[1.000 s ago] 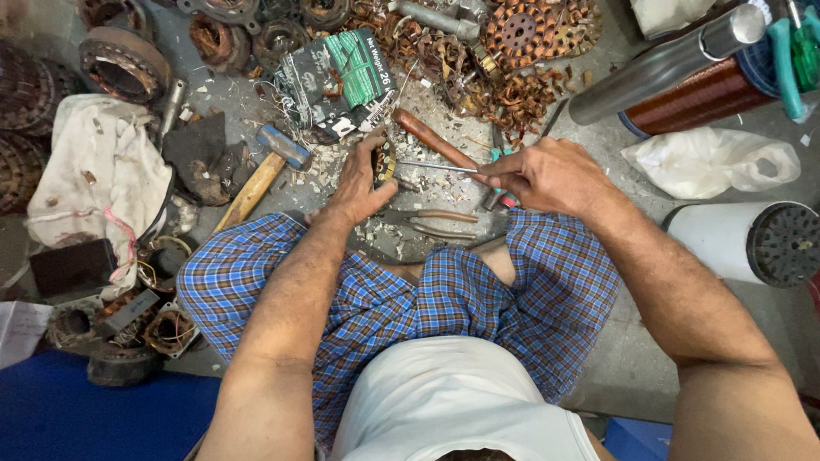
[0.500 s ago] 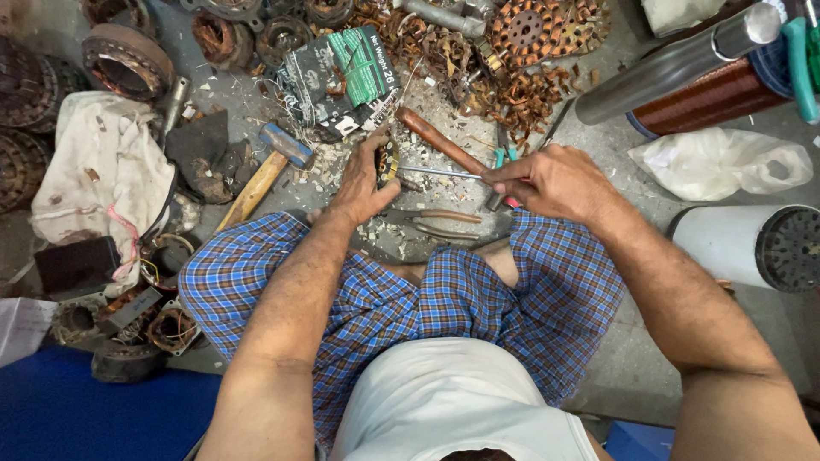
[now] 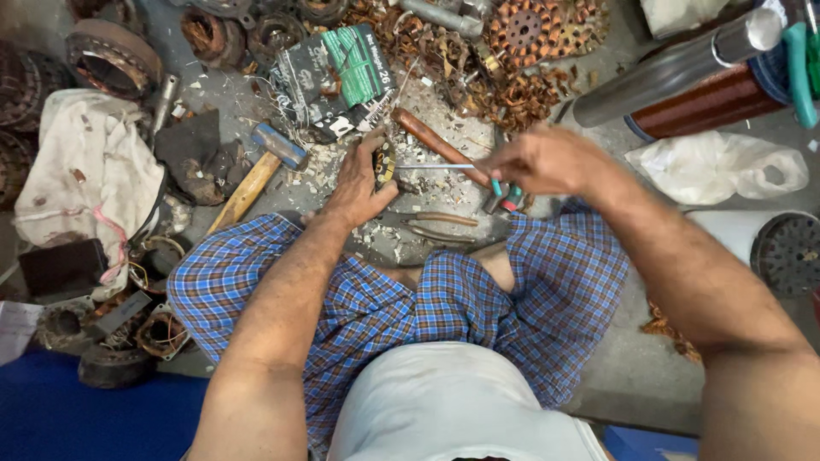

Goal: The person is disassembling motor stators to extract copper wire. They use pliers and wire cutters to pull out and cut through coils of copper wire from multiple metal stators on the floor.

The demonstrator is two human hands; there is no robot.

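Note:
I sit on the floor in blue checked shorts. My left hand grips a small round motor core upright on the ground. My right hand holds a thin metal rod that points left into the core. Under my right hand hangs a tool with a green and red handle. A second tool with a brown wooden handle lies just beyond the rod. Grey scraps and chips litter the ground between my knees.
A hammer lies to the left of my left hand. A dirty white cloth and old motor parts sit further left. Copper scrap, a copper wire spool, a white plastic bag and a green-and-black box lie ahead.
My right hand has drawn a little to the right and the rod now lies nearly level into the core. My left hand keeps its grip in the same spot.

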